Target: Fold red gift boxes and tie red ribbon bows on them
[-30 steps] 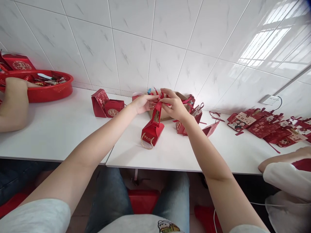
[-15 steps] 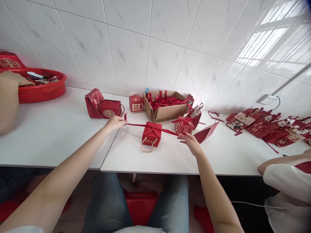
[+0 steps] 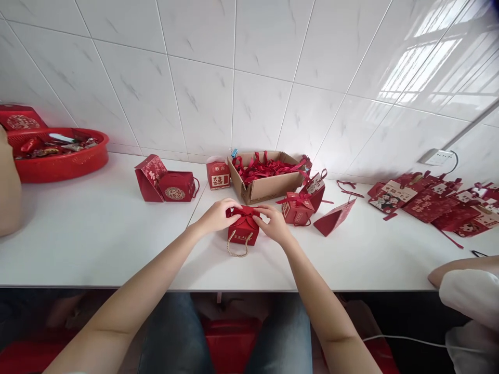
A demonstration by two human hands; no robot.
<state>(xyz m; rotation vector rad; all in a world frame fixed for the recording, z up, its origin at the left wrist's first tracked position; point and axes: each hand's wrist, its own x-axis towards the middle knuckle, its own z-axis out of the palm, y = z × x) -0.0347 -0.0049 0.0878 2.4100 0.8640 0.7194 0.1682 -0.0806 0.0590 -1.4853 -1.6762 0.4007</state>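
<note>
So: small red box sits mid-table, flaps closed, ribbon gathered on top, left hand and right hand both pinching it; a finished bow isn't visible.

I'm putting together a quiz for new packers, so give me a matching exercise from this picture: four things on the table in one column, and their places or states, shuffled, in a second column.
Things
1 red basket
2 cardboard box
3 rope-handled gift box
4 flat printed boxes

Places or states
A far right of the table
B held at its top between left hand and right hand
C far left of the table
D full of red ribbons

Pairs: 1-C, 2-D, 3-B, 4-A
</note>
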